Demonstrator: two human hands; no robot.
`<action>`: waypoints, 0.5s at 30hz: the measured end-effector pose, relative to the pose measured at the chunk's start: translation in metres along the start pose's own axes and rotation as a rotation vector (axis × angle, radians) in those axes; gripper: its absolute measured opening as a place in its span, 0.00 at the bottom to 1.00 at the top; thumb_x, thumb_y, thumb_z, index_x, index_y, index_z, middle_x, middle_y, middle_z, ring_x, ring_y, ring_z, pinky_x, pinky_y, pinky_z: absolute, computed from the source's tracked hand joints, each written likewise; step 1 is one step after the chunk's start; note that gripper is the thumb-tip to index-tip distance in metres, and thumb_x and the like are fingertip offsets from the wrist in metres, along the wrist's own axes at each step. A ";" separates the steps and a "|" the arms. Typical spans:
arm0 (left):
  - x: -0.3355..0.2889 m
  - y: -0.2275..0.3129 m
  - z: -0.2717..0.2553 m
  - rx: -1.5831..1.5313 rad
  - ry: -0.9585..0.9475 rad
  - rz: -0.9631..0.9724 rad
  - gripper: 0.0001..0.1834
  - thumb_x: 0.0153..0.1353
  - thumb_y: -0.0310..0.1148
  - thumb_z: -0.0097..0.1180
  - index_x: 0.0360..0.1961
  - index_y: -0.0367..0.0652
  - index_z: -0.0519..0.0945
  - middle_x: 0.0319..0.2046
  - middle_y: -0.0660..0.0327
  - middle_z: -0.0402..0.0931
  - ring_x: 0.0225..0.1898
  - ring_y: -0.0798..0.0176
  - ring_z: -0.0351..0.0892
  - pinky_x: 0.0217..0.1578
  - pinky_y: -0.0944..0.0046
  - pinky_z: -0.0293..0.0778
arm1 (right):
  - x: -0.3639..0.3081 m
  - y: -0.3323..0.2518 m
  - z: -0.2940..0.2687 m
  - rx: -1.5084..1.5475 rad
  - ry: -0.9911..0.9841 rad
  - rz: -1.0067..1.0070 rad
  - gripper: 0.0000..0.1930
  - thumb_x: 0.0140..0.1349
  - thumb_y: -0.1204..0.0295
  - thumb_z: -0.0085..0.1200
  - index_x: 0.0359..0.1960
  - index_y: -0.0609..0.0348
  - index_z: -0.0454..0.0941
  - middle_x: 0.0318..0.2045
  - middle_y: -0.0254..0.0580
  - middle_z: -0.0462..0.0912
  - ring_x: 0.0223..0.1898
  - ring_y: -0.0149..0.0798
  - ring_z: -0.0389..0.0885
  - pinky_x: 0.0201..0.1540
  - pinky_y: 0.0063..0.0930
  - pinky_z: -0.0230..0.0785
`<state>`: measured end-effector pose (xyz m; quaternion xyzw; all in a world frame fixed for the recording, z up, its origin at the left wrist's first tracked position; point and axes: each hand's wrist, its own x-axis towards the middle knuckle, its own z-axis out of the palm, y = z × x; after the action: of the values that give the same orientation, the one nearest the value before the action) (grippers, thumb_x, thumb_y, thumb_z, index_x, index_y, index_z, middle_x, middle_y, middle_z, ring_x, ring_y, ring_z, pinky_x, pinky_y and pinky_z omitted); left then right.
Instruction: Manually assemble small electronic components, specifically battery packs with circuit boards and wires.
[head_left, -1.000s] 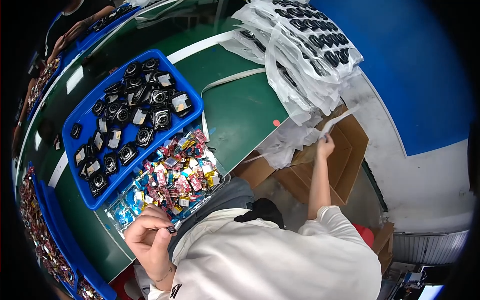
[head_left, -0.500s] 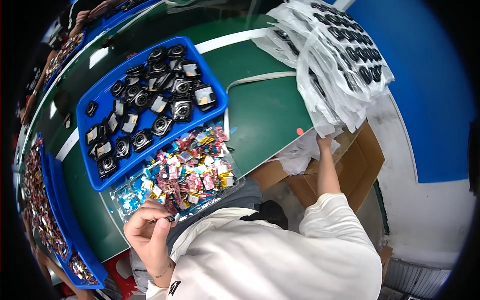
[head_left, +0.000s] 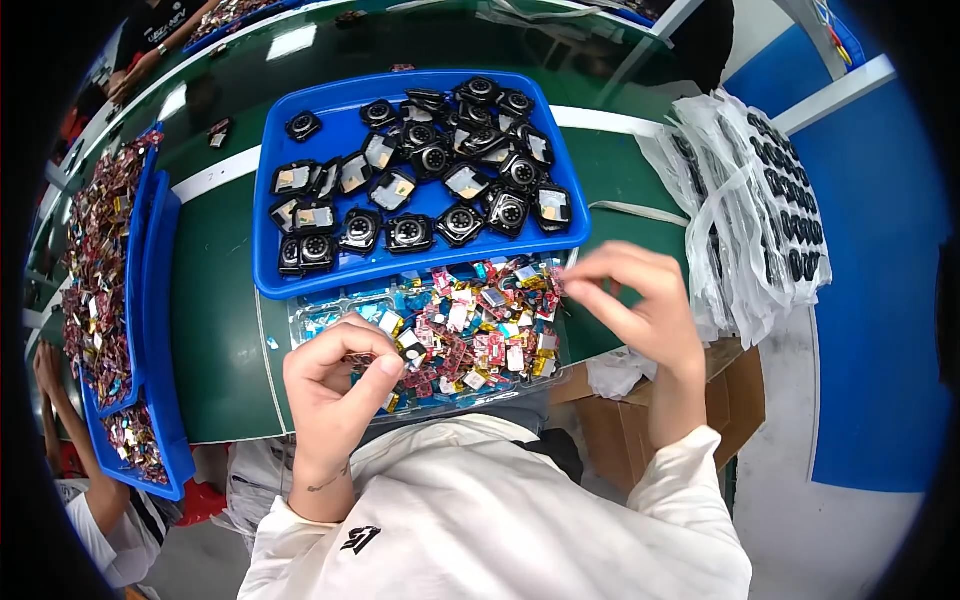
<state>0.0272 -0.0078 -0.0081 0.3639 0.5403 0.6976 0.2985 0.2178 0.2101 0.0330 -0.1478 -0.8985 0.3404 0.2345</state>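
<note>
My left hand (head_left: 335, 395) is closed in a pinch at the front left of a clear plastic tray (head_left: 300, 322). A small black part (head_left: 411, 353) with a pale spot shows at its fingertips. At the tray's right edge my right hand (head_left: 645, 305) hovers with thumb and forefinger drawn together; what they hold, if anything, is too small to make out. Red, yellow, silver and blue electronic pieces (head_left: 490, 345) fill the tray. Behind it, a blue tray (head_left: 350, 275) carries many black smartwatch cases (head_left: 410, 232), some with round backs facing up.
White plastic sheets with rows of black pieces (head_left: 745, 215) stack up at the right. Below them stands an open cardboard box (head_left: 640, 430). Blue bins of small parts (head_left: 150, 330) line the left of the green table (head_left: 220, 360). Other people's arms (head_left: 75, 410) show at the left.
My right hand has come from the plastic sheets at the right to the parts tray. My view has swung right, and my left hand is now over the tray's front left.
</note>
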 end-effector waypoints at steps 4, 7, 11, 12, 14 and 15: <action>-0.004 0.008 -0.001 -0.001 0.065 0.006 0.01 0.52 0.18 0.59 0.27 0.32 0.79 0.27 0.59 0.77 0.31 0.68 0.73 0.34 0.71 0.69 | 0.085 -0.012 0.045 -0.291 -0.121 -0.364 0.10 0.54 0.71 0.61 0.37 0.60 0.82 0.32 0.40 0.77 0.36 0.40 0.76 0.37 0.32 0.70; -0.004 0.009 -0.005 0.032 0.135 0.043 0.01 0.52 0.18 0.59 0.27 0.32 0.79 0.28 0.59 0.76 0.31 0.69 0.73 0.33 0.72 0.68 | 0.116 -0.004 0.071 -0.637 -0.334 -0.384 0.16 0.51 0.61 0.64 0.33 0.62 0.82 0.32 0.38 0.76 0.38 0.41 0.73 0.41 0.35 0.69; -0.007 0.011 -0.016 0.071 0.241 0.046 0.01 0.53 0.18 0.59 0.27 0.32 0.79 0.29 0.60 0.76 0.30 0.71 0.72 0.34 0.73 0.68 | 0.130 -0.010 0.072 -0.370 -0.388 -0.296 0.15 0.47 0.65 0.66 0.26 0.61 0.74 0.32 0.39 0.77 0.41 0.44 0.74 0.43 0.34 0.69; -0.006 0.012 -0.017 0.054 0.257 0.050 0.01 0.53 0.19 0.59 0.27 0.32 0.79 0.32 0.59 0.76 0.32 0.71 0.72 0.35 0.74 0.67 | 0.131 -0.002 0.076 -0.214 -0.379 -0.349 0.14 0.48 0.71 0.64 0.24 0.59 0.68 0.30 0.35 0.77 0.42 0.38 0.77 0.40 0.29 0.70; -0.001 0.009 -0.014 0.049 0.279 0.064 0.01 0.53 0.19 0.60 0.27 0.32 0.79 0.34 0.58 0.76 0.33 0.71 0.72 0.35 0.74 0.67 | 0.131 -0.009 0.075 0.078 -0.492 -0.122 0.13 0.49 0.73 0.64 0.23 0.59 0.68 0.30 0.33 0.77 0.41 0.33 0.77 0.39 0.26 0.69; 0.002 0.008 -0.013 0.043 0.290 0.079 0.02 0.53 0.20 0.60 0.28 0.32 0.79 0.36 0.57 0.75 0.34 0.71 0.72 0.36 0.74 0.67 | 0.129 -0.012 0.075 0.364 -0.587 0.118 0.13 0.50 0.75 0.63 0.23 0.58 0.68 0.30 0.31 0.76 0.40 0.28 0.78 0.37 0.22 0.69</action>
<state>0.0151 -0.0153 -0.0020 0.2867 0.5775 0.7424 0.1819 0.0682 0.2159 0.0331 -0.0509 -0.8422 0.5358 -0.0316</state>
